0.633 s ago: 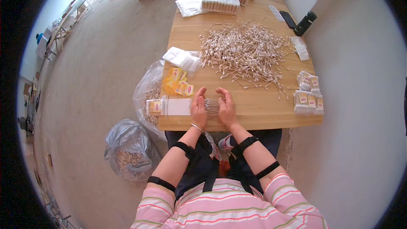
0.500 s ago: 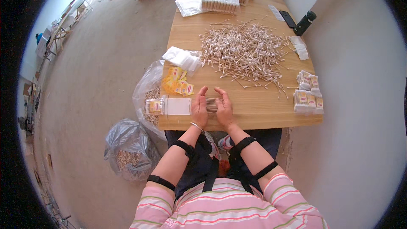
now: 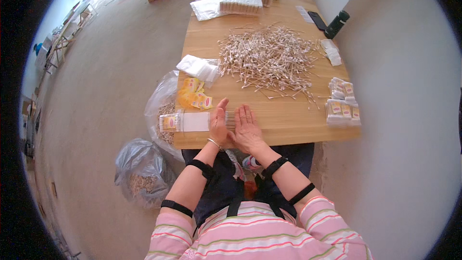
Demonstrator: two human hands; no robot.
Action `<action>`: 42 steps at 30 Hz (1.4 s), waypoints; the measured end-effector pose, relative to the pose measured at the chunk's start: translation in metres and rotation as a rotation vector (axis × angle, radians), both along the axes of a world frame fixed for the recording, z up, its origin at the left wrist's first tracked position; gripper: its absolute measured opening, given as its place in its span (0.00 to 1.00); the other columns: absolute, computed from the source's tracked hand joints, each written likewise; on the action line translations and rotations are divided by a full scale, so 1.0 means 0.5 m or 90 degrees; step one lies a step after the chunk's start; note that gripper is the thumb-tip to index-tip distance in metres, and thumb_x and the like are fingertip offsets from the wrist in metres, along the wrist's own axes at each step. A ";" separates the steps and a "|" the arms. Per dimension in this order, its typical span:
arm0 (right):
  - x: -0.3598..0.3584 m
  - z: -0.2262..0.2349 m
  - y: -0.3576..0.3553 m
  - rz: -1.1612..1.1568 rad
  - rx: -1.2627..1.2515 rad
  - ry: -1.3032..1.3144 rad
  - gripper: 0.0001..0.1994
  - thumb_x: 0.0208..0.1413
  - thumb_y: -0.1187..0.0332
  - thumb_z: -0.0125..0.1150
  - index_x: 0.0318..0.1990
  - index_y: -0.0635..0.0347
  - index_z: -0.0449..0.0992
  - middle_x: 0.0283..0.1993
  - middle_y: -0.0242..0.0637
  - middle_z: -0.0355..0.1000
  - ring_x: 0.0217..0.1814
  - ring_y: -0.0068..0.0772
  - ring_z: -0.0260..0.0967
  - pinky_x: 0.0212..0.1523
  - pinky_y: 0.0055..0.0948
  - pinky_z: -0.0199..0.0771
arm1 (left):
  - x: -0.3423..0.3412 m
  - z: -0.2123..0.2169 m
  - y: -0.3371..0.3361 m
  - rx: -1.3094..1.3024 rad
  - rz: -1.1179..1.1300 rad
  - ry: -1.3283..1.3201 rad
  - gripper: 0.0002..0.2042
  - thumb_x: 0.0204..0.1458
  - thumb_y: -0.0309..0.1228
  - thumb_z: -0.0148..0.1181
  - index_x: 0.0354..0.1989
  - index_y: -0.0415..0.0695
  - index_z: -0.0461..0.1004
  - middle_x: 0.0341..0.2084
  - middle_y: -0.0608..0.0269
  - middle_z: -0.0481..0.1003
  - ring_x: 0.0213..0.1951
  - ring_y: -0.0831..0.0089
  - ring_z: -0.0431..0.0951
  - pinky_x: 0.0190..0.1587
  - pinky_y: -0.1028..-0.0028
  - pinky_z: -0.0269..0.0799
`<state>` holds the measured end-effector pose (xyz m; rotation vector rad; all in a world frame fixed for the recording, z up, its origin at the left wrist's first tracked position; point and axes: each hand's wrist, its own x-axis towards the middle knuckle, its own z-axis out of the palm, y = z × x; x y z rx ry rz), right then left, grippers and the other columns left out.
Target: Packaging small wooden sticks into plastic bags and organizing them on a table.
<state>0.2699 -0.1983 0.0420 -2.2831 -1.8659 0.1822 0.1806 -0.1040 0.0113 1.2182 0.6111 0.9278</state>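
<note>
A row of cotton swabs (image 3: 230, 118) lies on the wooden table between my hands, near its front edge. My left hand (image 3: 219, 125) stands on its edge at the row's left end, fingers straight. Flat over the right part of the row is my right hand (image 3: 247, 127), palm down with fingers stretched, hiding the swabs beneath. The heels of both hands meet or nearly meet. Left of my left hand lies a flat white card or sleeve (image 3: 196, 122), and beyond it a clear pack of swabs with a yellow label (image 3: 170, 123) at the table's left edge.
A big heap of loose swabs (image 3: 269, 58) covers the table's middle. Yellow labels (image 3: 195, 97) and white bags (image 3: 199, 67) lie left; filled packs (image 3: 342, 110) are stacked right. A dark bottle (image 3: 337, 24) and phone (image 3: 317, 20) lie far right. Plastic sacks (image 3: 144, 171) stand on the floor.
My right hand has turned from standing on edge to lying palm down over the swabs. The two hands' heels have come closer together. The whole view has shifted slightly.
</note>
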 end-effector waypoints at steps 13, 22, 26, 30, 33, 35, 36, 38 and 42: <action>0.002 0.002 0.002 0.020 0.000 -0.027 0.43 0.54 0.45 0.48 0.66 0.72 0.45 0.71 0.55 0.37 0.75 0.52 0.28 0.71 0.46 0.28 | -0.016 -0.004 -0.005 -0.004 0.000 0.035 0.29 0.64 0.48 0.35 0.63 0.35 0.56 0.62 0.52 0.59 0.65 0.64 0.55 0.66 0.67 0.46; -0.005 0.003 0.003 0.044 0.021 -0.016 0.42 0.54 0.44 0.49 0.66 0.68 0.47 0.72 0.52 0.38 0.75 0.51 0.29 0.71 0.47 0.29 | -0.012 0.003 0.000 -0.151 0.017 -0.068 0.27 0.64 0.45 0.34 0.63 0.35 0.56 0.63 0.52 0.58 0.66 0.64 0.55 0.67 0.67 0.45; 0.033 -0.034 0.010 -0.006 0.117 -0.014 0.37 0.54 0.50 0.54 0.64 0.66 0.54 0.68 0.50 0.48 0.71 0.53 0.40 0.68 0.50 0.40 | -0.006 -0.001 -0.007 -0.110 0.015 -0.040 0.27 0.64 0.45 0.36 0.63 0.35 0.55 0.63 0.52 0.58 0.66 0.64 0.54 0.67 0.67 0.45; 0.125 -0.009 0.041 -0.252 0.223 0.001 0.27 0.53 0.59 0.56 0.58 0.63 0.61 0.56 0.45 0.61 0.60 0.51 0.54 0.59 0.48 0.54 | -0.012 -0.028 0.003 -0.125 0.104 -0.091 0.27 0.64 0.44 0.39 0.63 0.34 0.55 0.63 0.52 0.57 0.66 0.64 0.54 0.67 0.67 0.46; 0.193 0.019 0.044 -0.320 0.177 -0.026 0.18 0.50 0.62 0.58 0.48 0.59 0.70 0.49 0.41 0.65 0.55 0.47 0.59 0.53 0.46 0.61 | -0.009 -0.020 0.002 -0.142 0.115 -0.092 0.27 0.64 0.43 0.39 0.63 0.34 0.55 0.64 0.53 0.56 0.66 0.64 0.54 0.67 0.68 0.47; 0.202 0.025 0.055 -0.314 0.119 -0.001 0.14 0.50 0.63 0.58 0.43 0.57 0.73 0.46 0.39 0.66 0.53 0.45 0.60 0.52 0.44 0.62 | -0.019 -0.055 0.018 -0.115 0.115 -0.103 0.26 0.64 0.42 0.39 0.63 0.34 0.54 0.64 0.54 0.55 0.66 0.65 0.55 0.66 0.68 0.48; 0.207 0.018 0.058 -0.294 0.145 -0.024 0.11 0.50 0.63 0.58 0.39 0.56 0.74 0.43 0.38 0.67 0.51 0.44 0.60 0.51 0.43 0.62 | -0.018 -0.056 0.020 -0.092 0.108 -0.116 0.26 0.64 0.41 0.38 0.63 0.34 0.54 0.64 0.55 0.55 0.66 0.65 0.55 0.66 0.69 0.49; 0.208 0.002 0.063 -0.270 0.170 -0.044 0.08 0.49 0.63 0.58 0.35 0.55 0.74 0.41 0.37 0.67 0.50 0.42 0.61 0.50 0.42 0.63 | -0.016 -0.059 0.018 -0.096 0.121 -0.114 0.25 0.65 0.41 0.38 0.64 0.34 0.54 0.64 0.56 0.55 0.65 0.66 0.55 0.66 0.69 0.49; 0.181 -0.014 0.077 -0.179 0.147 -0.053 0.06 0.49 0.64 0.57 0.33 0.52 0.74 0.40 0.37 0.68 0.48 0.41 0.62 0.48 0.40 0.64 | 0.002 -0.017 -0.002 -0.099 0.149 -0.072 0.25 0.65 0.42 0.37 0.62 0.33 0.57 0.62 0.51 0.59 0.64 0.64 0.57 0.65 0.68 0.51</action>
